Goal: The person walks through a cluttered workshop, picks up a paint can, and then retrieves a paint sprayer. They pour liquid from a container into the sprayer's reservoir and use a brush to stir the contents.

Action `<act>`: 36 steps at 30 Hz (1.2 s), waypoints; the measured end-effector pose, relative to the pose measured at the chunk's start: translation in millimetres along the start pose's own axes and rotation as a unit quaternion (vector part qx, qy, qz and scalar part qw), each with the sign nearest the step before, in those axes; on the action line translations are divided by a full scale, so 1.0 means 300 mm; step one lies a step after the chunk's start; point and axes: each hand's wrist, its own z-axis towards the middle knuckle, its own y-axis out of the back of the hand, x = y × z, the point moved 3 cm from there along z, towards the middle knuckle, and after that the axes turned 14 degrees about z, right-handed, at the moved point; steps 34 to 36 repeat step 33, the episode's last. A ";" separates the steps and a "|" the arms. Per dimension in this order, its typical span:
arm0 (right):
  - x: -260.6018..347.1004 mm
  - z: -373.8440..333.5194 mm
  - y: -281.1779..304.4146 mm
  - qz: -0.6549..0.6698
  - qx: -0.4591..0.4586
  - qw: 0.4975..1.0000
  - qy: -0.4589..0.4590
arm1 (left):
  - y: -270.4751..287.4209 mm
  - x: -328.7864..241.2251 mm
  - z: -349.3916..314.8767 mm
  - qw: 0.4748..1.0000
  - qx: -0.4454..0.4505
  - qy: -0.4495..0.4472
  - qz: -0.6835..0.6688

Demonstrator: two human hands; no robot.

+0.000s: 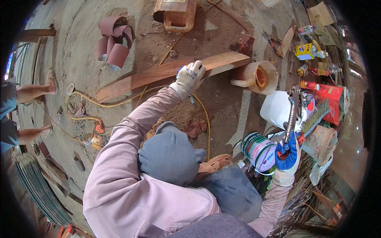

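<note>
My left hand (190, 77), in a white work glove, is closed over the edge of a long reddish-brown wooden board (137, 82). The board slants across the ground ahead of me; its paler right end reaches a translucent plastic jug (266, 79). At the right, my right hand (286, 155), in a blue-palmed glove, is wrapped round the handle of a silver spray gun (292, 115). The gun points away from me over a white plastic container (276, 108). Just left of that hand is a green-and-white paint can (258, 152).
Curled brown sandpaper strips (115, 43) and an old jerrycan (176, 14) lie at the far side. A yellow hose (81, 94) loops over the ground. A wire brush (316, 118), bottles and a red can (331, 99) crowd the right. Another person's legs (33, 89) stand at far left.
</note>
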 end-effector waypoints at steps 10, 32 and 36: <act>-0.018 -0.019 -0.022 -0.050 0.026 0.998 -0.016 | 0.090 0.110 -0.026 0.987 -0.097 -0.078 0.098; -0.705 0.231 -0.416 -0.208 0.127 0.952 -0.185 | 0.243 0.028 -0.092 0.973 -0.041 -0.025 -0.225; -0.684 0.232 -0.418 -0.236 0.128 0.947 -0.175 | 0.227 0.025 -0.089 0.973 -0.015 -0.015 -0.232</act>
